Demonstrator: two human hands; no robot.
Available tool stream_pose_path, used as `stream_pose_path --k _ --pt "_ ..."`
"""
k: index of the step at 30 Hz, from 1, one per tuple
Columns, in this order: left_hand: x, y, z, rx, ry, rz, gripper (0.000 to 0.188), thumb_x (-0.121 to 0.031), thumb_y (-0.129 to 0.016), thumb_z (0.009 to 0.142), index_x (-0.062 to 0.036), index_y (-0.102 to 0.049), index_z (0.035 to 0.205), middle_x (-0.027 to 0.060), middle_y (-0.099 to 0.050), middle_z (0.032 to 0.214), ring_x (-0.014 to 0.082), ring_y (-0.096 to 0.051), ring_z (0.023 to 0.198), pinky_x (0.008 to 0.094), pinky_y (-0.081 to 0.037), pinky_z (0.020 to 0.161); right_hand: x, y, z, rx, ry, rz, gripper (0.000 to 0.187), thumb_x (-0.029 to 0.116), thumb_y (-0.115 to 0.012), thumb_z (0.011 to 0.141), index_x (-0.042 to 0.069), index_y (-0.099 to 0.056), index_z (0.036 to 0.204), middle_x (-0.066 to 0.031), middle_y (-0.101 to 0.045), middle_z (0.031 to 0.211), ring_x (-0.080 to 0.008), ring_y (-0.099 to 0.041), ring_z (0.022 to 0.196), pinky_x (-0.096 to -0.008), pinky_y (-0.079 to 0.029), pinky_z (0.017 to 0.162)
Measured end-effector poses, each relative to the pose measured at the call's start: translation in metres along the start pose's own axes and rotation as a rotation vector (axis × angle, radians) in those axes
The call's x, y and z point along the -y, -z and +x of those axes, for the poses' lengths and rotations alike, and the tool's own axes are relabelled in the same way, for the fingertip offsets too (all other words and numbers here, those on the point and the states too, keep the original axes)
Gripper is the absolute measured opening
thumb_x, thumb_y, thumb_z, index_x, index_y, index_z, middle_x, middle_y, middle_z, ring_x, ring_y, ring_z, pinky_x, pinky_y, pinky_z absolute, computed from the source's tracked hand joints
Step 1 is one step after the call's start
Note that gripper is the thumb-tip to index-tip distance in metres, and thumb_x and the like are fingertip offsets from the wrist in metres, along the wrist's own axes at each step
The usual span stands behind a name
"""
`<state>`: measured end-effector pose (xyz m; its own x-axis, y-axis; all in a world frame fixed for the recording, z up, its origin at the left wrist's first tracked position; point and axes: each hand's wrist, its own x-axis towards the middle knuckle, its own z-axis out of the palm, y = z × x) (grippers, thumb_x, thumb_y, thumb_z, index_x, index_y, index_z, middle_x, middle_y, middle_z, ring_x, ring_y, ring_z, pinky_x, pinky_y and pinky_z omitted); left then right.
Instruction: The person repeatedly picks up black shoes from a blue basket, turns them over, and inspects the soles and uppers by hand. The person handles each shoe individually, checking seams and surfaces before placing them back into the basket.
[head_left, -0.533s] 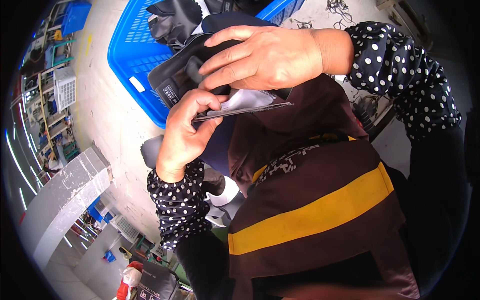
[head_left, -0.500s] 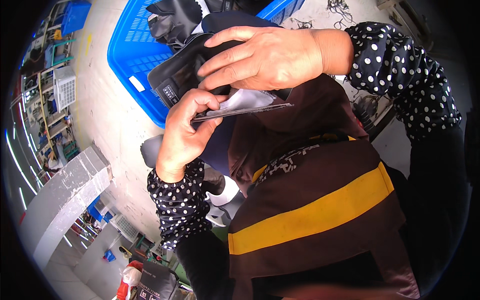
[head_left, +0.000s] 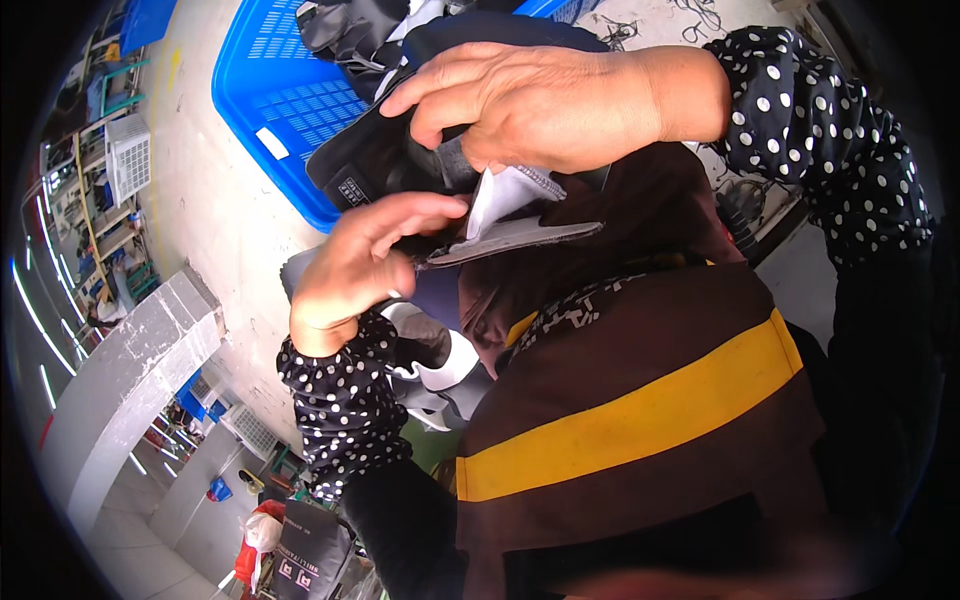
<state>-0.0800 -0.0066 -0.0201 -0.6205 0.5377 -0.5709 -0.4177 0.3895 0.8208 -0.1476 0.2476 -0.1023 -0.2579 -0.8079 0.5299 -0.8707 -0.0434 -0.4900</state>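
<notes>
A black, leather-like shoe upper (head_left: 350,160) with a pale lining (head_left: 500,200) lies over my lap at the basket's near edge. My right hand (head_left: 560,105) is over it from above, fingers bent and pressed on the black material; its thumb is mostly hidden. The lining stands up in a fold below that hand. To the left, my left hand (head_left: 365,255) is open, thumb and fingers apart, beside the upper's near edge (head_left: 520,243). Its fingertips reach close to the lining fold; whether they touch it I cannot tell.
A blue plastic basket (head_left: 232,100) with several black pieces (head_left: 350,35) stands beyond my hands. Black and white pieces (head_left: 440,365) lie below my left wrist. A brown apron (head_left: 640,400) with a yellow band covers my lap. A grey pillar-like structure (head_left: 140,380) stands left.
My left hand has let go of the upper's near edge and opened, shifting slightly left and down. The lining now stands up more, and the near edge has spread away from it.
</notes>
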Motion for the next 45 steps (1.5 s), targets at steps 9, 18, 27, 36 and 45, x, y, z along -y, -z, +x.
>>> stream_pose_path --k 9,18,27,36,45 --pt "-0.032 -0.033 0.029 -0.313 0.18 0.597 0.022 -0.013 -0.083 0.085 0.0033 -0.069 0.081 0.007 -0.068 0.064 0.0096 -0.062 0.06 0.0276 -0.048 0.059 0.003 -0.011 0.015 -0.073 -0.115 -0.15 0.01 0.011 -0.074 0.076 0.001 -0.074 0.077 -0.0058 -0.064 0.104 -0.0226 -0.056 0.117 -0.0383 -0.045 0.098" --pt "-0.018 -0.019 0.032 -0.252 0.196 0.431 0.01 -0.004 -0.072 0.092 0.0043 -0.069 0.087 0.0006 -0.063 0.067 0.0058 -0.053 0.063 0.0266 -0.04 0.057 -0.002 -0.015 0.002 -0.136 -0.24 0.015 0.006 0.006 -0.077 0.082 0.001 -0.075 0.082 -0.0111 -0.063 0.13 -0.0298 -0.05 0.14 -0.044 -0.041 0.114" --pt "-0.001 -0.009 0.018 -0.272 0.115 0.281 0.004 -0.001 -0.071 0.096 0.002 -0.07 0.093 -0.0055 -0.063 0.078 0.0024 -0.051 0.071 0.0218 -0.041 0.063 -0.019 -0.004 0.005 -0.179 -0.366 0.498 0.01 0.013 -0.081 0.082 0.003 -0.08 0.086 -0.016 -0.069 0.124 -0.0296 -0.067 0.115 -0.0365 -0.052 0.097" --pt "-0.003 -0.012 0.019 -0.21 0.11 0.199 0.005 -0.002 -0.07 0.096 0.0017 -0.07 0.093 -0.0055 -0.063 0.079 0.0024 -0.052 0.074 0.0213 -0.042 0.065 -0.01 0.009 -0.002 -0.441 -0.684 0.883 0.008 0.007 -0.077 0.088 0.0 -0.076 0.092 -0.0038 -0.075 0.087 -0.0142 -0.067 0.076 -0.0294 -0.053 0.069" --pt "0.009 -0.014 0.017 -0.285 0.076 0.307 0.005 -0.003 -0.071 0.095 0.0021 -0.07 0.094 -0.0034 -0.062 0.075 0.0033 -0.051 0.069 0.0233 -0.041 0.061 0.035 0.017 -0.023 0.113 -0.322 0.038 0.012 0.013 -0.073 0.085 0.006 -0.072 0.076 -0.0089 -0.071 0.078 -0.0322 -0.07 0.078 -0.0396 -0.056 0.072"
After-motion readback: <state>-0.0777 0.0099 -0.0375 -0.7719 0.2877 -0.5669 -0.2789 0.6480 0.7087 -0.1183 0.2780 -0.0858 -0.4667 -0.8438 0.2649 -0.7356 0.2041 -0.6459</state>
